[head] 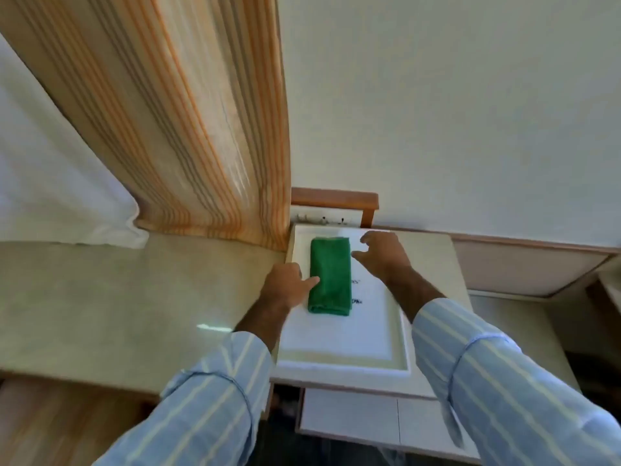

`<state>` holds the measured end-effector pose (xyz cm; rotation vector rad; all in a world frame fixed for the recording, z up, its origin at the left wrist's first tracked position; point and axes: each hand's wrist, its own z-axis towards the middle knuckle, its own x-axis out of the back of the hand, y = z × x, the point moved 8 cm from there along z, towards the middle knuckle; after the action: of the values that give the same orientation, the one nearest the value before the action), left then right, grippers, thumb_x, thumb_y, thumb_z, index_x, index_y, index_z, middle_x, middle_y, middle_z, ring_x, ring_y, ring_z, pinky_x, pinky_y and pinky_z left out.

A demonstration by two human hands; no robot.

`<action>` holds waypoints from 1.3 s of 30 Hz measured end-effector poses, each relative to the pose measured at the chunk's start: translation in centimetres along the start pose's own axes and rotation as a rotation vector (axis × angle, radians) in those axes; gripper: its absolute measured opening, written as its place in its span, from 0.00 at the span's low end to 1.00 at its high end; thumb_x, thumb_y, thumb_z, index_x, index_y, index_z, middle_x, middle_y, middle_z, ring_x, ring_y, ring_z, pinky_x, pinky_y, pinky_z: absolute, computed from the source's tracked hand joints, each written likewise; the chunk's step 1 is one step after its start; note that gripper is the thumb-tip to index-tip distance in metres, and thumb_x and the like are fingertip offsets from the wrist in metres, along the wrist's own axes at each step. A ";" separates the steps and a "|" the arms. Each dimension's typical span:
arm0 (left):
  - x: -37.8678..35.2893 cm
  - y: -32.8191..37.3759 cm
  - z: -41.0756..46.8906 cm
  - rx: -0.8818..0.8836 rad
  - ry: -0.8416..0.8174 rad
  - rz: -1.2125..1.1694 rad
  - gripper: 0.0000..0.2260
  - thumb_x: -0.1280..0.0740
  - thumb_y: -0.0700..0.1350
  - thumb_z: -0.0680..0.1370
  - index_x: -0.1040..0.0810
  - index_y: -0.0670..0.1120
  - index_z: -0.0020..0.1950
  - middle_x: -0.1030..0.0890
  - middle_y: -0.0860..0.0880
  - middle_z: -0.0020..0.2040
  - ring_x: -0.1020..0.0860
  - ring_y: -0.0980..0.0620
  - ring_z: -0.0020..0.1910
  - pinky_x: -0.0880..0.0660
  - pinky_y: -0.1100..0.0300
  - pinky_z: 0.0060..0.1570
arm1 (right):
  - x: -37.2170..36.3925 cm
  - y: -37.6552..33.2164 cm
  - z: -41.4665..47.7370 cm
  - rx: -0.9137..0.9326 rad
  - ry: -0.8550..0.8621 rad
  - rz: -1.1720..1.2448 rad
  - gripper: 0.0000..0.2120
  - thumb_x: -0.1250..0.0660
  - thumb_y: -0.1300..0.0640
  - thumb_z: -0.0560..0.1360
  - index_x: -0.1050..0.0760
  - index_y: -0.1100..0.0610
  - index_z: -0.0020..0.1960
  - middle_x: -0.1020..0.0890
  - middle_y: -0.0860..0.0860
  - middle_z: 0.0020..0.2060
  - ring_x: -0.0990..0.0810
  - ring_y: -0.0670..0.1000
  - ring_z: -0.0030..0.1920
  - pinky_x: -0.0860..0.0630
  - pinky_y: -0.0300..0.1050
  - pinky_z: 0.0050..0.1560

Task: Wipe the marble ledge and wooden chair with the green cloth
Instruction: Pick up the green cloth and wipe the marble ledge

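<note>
A folded green cloth (330, 275) lies flat on a white framed panel (339, 351) that rests on a small table by the wall. My left hand (285, 285) sits at the cloth's left edge, its thumb touching the fabric, holding nothing. Just right of the cloth's far end, my right hand (381, 253) hovers with fingers spread and curled, empty. The beige marble ledge (111, 307) stretches to the left under the curtain. A wooden chair back (336, 198) shows behind the panel against the wall.
A striped orange curtain (201, 129) hangs down onto the ledge at the cloth's far left. A white sheer fabric (60, 196) lies on the ledge's far left. A wall switch plate (322, 219) sits behind the panel. A padded bench edge (524, 264) runs right.
</note>
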<state>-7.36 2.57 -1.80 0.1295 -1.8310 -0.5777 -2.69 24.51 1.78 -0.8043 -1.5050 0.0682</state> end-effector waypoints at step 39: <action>24.1 -40.3 -15.7 0.337 0.461 -1.235 0.12 0.29 0.33 0.75 0.22 0.37 0.59 0.19 0.40 0.49 0.17 0.45 0.44 0.17 0.59 0.39 | -19.5 -43.5 -8.6 0.001 -0.526 0.933 0.12 0.23 0.65 0.71 0.19 0.59 0.53 0.13 0.52 0.43 0.14 0.49 0.42 0.18 0.39 0.36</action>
<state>-9.01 -46.48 4.53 1.5499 -1.2103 -0.9458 -16.04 -21.61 8.41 -1.5095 -1.4729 1.0374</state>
